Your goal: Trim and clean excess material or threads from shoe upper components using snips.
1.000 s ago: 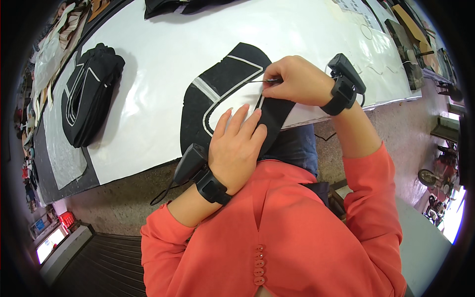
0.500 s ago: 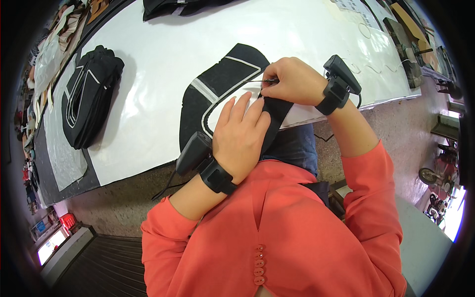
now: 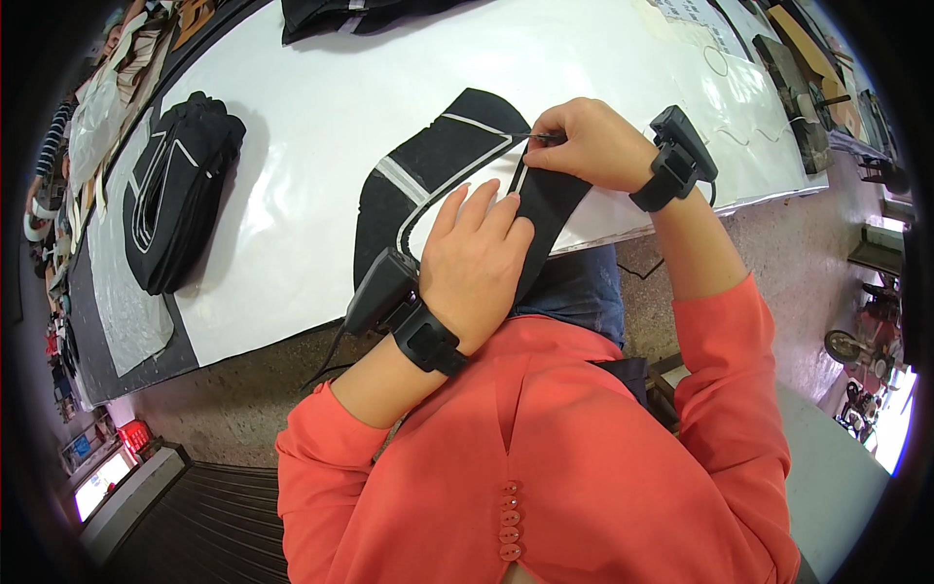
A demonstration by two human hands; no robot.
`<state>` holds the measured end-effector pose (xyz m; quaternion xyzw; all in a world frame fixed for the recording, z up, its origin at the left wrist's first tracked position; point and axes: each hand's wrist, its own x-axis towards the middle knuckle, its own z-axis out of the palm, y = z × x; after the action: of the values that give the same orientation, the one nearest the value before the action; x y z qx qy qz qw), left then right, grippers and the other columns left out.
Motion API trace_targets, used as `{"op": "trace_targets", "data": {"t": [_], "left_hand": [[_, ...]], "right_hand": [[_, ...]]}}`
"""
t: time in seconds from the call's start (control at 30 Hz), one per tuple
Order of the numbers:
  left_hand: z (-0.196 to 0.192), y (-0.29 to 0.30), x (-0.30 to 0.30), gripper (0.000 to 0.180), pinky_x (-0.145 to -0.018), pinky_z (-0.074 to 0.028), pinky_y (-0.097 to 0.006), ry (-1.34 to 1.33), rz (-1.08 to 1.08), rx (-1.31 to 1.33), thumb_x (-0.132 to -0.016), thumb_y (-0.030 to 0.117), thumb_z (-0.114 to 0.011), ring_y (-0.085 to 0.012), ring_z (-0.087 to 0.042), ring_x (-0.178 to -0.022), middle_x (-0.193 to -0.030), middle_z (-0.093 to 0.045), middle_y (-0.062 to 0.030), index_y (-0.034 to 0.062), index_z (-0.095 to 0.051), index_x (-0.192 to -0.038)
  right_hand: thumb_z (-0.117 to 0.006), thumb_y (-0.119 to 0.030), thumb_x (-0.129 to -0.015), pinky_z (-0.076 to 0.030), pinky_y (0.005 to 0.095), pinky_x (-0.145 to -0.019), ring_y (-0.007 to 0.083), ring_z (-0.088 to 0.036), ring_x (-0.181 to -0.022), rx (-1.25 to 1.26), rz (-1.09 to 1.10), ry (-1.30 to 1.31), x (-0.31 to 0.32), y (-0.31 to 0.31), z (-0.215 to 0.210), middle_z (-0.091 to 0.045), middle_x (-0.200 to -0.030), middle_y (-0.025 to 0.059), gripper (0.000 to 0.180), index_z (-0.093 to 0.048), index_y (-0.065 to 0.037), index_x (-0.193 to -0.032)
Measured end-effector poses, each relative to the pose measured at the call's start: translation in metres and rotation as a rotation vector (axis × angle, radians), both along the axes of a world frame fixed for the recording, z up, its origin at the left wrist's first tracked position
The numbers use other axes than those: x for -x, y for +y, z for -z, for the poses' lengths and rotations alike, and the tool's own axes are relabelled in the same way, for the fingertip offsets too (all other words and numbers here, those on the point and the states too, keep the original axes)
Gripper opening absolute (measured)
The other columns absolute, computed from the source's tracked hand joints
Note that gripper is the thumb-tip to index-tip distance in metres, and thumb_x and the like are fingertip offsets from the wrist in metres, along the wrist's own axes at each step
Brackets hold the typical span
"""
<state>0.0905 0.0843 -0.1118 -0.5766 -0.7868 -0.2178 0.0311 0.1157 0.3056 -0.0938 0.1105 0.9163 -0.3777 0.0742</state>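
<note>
A curved black sheet piece (image 3: 394, 161), like a shoe upper, lies on the white tabletop with narrow white strips (image 3: 455, 179) along its inner edge and across it. My left hand (image 3: 475, 263) rests flat on its near part, fingers stretched out and slightly apart. My right hand (image 3: 595, 144) is closed in a pinch on a thin pointed metal tool (image 3: 545, 136) with a dark handle; its exact kind is not clear. The tool's point reaches left, over the corner where the strips meet. Both wrists carry black strapped devices.
To the left stands a stack of similar black pieces (image 3: 185, 200) with white strips. Another black bundle (image 3: 336, 18) lies at the far edge. Loose white thread (image 3: 744, 134) and a dark block (image 3: 793, 102) are at the right. The table's near edge (image 3: 282, 336) runs before me.
My right hand has shifted a little away from me and to the right, taking the tool with it. A white strip beneath it now shows more. My left hand has hardly moved.
</note>
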Motion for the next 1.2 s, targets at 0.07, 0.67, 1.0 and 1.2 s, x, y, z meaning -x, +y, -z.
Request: {"op": "trace_targets", "data": {"t": [0.07, 0.67, 1.0, 1.2], "left_hand": [[-0.001, 0.001, 0.001, 0.019, -0.104, -0.042, -0.048, 0.004, 0.005, 0.001, -0.081, 0.002, -0.058, -0.0322, -0.057, -0.119, -0.117, -0.066, -0.0110, 0.0030, -0.064, -0.099], [0.004, 0.019, 0.017, 0.020, -0.105, -0.041, -0.049, 0.041, 0.044, 0.004, -0.083, 0.003, -0.058, -0.0317, -0.055, -0.123, -0.122, -0.064, -0.0085, 0.0050, -0.064, -0.101], [0.009, 0.023, 0.021, 0.021, -0.105, -0.040, -0.049, 0.002, 0.038, -0.017, -0.085, 0.003, -0.061, -0.0351, -0.051, -0.127, -0.126, -0.061, -0.0098, 0.0048, -0.062, -0.107], [0.008, 0.024, 0.022, 0.023, -0.108, -0.038, -0.049, -0.031, 0.044, 0.019, -0.086, 0.004, -0.062, -0.0329, -0.050, -0.129, -0.129, -0.061, -0.0089, 0.0061, -0.061, -0.108]], "right_hand": [[-0.071, -0.025, -0.076, -0.053, 0.0352, -0.071, 0.0296, -0.067, -0.070, -0.002, 0.008, 0.000, 0.000, 0.000, 0.000, -0.069, -0.076, 0.0176, 0.028, -0.073, 0.001, -0.087], [-0.071, -0.023, -0.077, -0.052, 0.0321, -0.068, 0.0234, -0.067, -0.069, 0.073, 0.019, 0.012, -0.001, 0.017, 0.007, -0.070, -0.076, 0.0150, 0.026, -0.074, 0.000, -0.090], [-0.070, -0.021, -0.081, -0.049, 0.0319, -0.063, 0.0213, -0.061, -0.063, -0.058, 0.040, 0.045, 0.000, 0.007, 0.010, -0.067, -0.071, 0.0150, 0.026, -0.071, 0.003, -0.090], [-0.071, -0.006, -0.079, -0.049, 0.0340, -0.065, 0.0270, -0.065, -0.071, -0.170, 0.009, 0.380, -0.032, 0.010, 0.023, -0.066, -0.080, 0.0124, 0.012, -0.070, -0.001, -0.090]]}}
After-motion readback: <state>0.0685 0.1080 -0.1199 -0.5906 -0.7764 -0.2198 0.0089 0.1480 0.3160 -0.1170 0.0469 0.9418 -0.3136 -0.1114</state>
